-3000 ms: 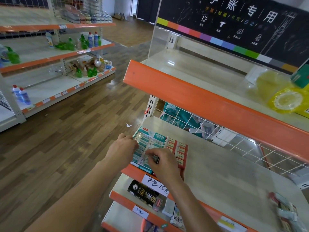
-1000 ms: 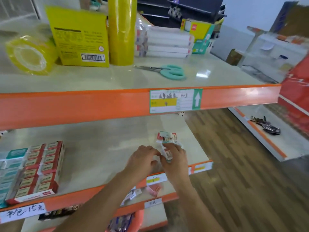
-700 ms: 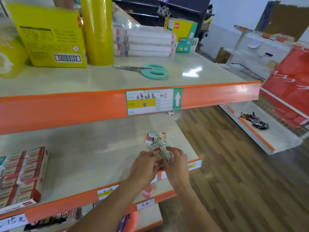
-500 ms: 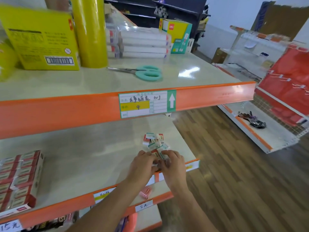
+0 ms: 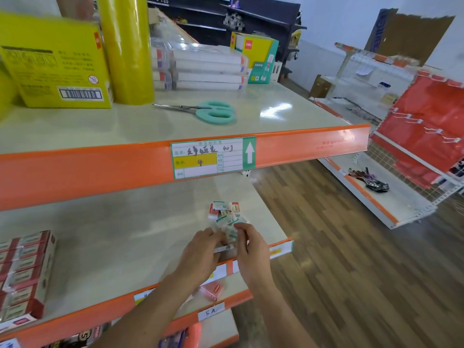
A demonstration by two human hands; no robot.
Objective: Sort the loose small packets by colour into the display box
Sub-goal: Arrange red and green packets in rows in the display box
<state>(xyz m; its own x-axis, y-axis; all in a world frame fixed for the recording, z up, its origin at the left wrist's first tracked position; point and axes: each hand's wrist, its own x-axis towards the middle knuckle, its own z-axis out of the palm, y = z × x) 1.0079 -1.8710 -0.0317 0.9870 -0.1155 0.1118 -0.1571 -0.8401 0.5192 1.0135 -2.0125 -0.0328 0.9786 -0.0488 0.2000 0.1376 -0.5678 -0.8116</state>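
Left hand (image 5: 200, 254) and right hand (image 5: 252, 249) close together, fingers curled, pinching small packets (image 5: 229, 233); loose pile (image 5: 223, 210) just beyond on shelf (image 5: 125, 237).

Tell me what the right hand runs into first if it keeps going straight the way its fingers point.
Most likely the pile of loose small packets just beyond the right hand, whose fingers point up-shelf and slightly left. Depth is hard to judge, but nothing else shows between them.
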